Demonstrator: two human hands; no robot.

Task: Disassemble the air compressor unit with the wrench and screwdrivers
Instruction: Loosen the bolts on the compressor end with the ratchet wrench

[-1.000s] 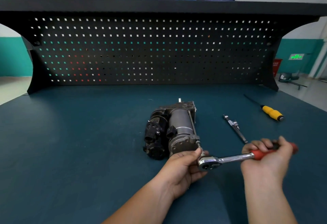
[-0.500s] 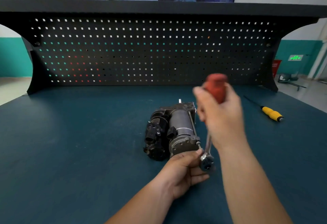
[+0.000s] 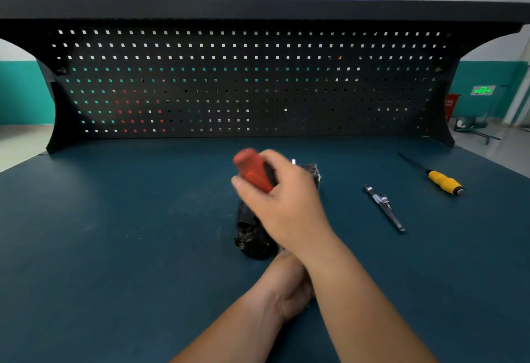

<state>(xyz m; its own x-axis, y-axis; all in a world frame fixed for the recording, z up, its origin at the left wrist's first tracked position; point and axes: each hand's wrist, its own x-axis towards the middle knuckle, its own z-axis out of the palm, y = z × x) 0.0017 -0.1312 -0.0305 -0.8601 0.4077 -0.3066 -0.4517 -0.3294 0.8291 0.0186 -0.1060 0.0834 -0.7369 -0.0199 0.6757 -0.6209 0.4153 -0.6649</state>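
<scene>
Head view: A person's right hand closed its grip round the red handle of the ratchet wrench, holding it above and across the air compressor, which lay near the middle of the dark blue desk. The handle tilted up and toward the compressor's left, a position that suggested a swing on a fastener at the unit's near end. The wrench's head and shank were hidden behind the hand and forearm.

The left hand sat just in front of the compressor, apparently to steady the unit or the wrench head. Its fingers lay under the right forearm, so it could not be told whether its grip was spread or pinching anything.

Most of the compressor was covered; only its black left side and a metal corner at its far right end showed. The right hand and the handle were blurred.

To the compressor's right, apart from it, lay a slim metal rod, possibly a long bolt already taken out, though it was too small to be sure. Farther right and back lay a yellow-handled screwdriver, seemingly parked within reach for later steps. Behind the compressor rose a black pegboard.
</scene>
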